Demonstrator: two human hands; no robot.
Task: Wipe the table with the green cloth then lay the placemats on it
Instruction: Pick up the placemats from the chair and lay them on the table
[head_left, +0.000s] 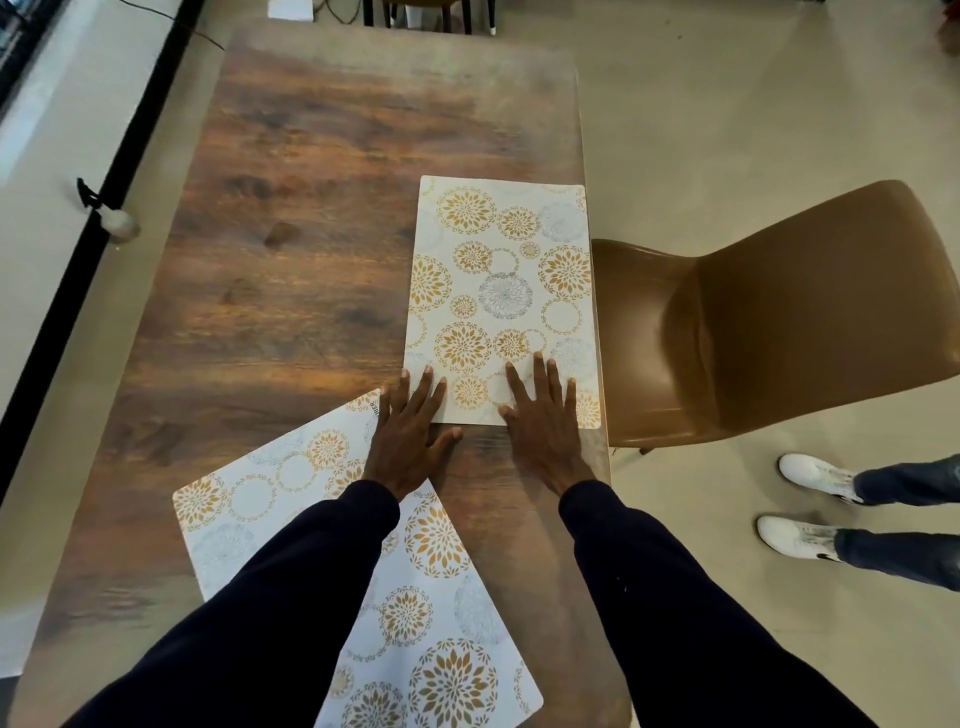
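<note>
Head view: white placemat (501, 291) with gold and grey floral rounds lies square along the right edge of the table (291, 234). On its near end, left hand (410, 436) and right hand (540, 426) lie flat, each grip spread, pinching nothing. Nearer, second placemat (441, 613) lies askew, partly hidden under the left sleeve (291, 597). Just beside the table stands a brown chair (779, 322); white shoes (810, 475) on the floor.
</note>
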